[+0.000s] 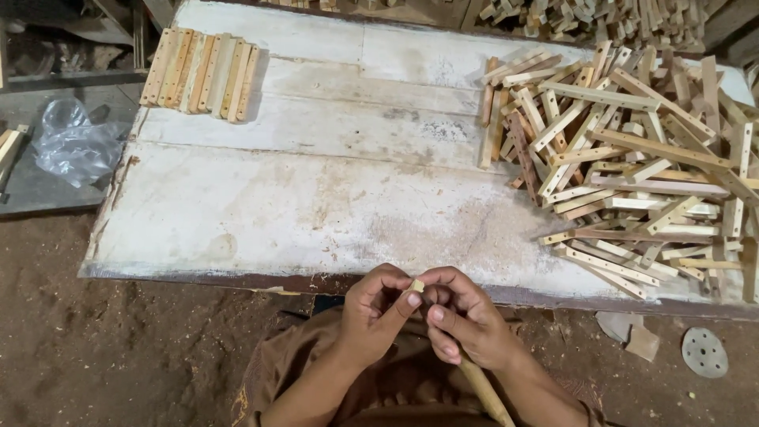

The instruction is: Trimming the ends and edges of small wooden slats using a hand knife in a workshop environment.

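Hands meet at the near table edge (198, 273): left hand (371, 312) and right hand (466, 316) both pinch one wooden stick (478, 383), angled toward the lap. It could slip if the fingertips loosen. Neat stick row (202, 73) far left, loose pile (632, 166) right.
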